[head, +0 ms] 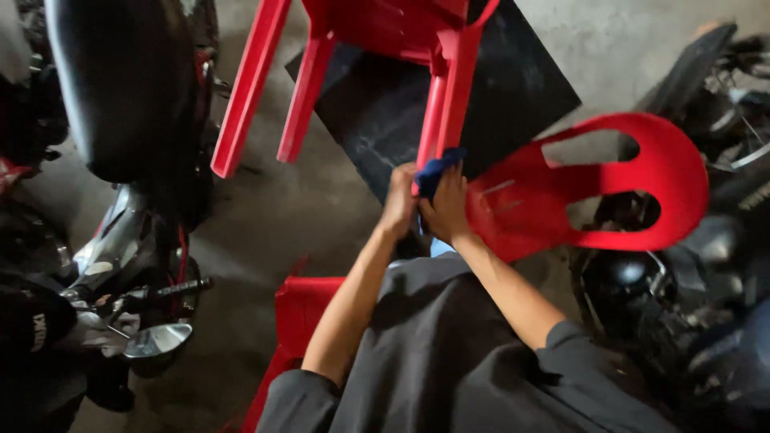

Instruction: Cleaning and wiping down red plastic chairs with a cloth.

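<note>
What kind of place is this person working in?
Probably a garage or a parking shed. There is a bare concrete floor, a motorcycle parked at the left and more bikes at the right. A red plastic chair lies tipped on its side.

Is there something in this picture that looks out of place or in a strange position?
Yes. The red plastic chair lies tipped on its side, legs pointing away, above a black board. Both hands, left hand and right hand, press a blue cloth against it.

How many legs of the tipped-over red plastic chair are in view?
3. Two legs of the red plastic chair point lower left, one outermost, one beside it; the third rises above the right hand and left hand. A fourth may be hidden.
</note>
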